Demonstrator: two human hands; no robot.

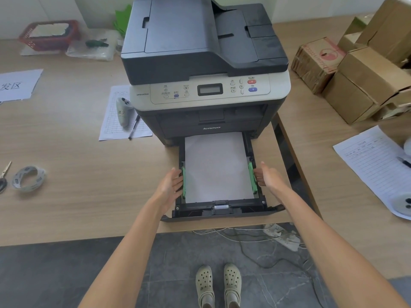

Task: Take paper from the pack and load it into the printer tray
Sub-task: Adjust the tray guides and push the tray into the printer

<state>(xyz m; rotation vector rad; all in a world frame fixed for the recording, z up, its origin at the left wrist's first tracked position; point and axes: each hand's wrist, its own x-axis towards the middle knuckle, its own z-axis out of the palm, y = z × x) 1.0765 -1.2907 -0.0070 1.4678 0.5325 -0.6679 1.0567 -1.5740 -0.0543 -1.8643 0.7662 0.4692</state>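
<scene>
The paper (216,165) lies flat in the pulled-out tray (222,211) of the printer (206,63). Left hand (170,184) and right hand (268,177), fingers loosely spread and holding nothing, flank the green guides (252,176). Probably squaring the stack; next, the tray needs pushing in straight.

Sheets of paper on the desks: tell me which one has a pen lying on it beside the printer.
The gridded sheet left of the printer; a black pen rests on its right edge.
</scene>
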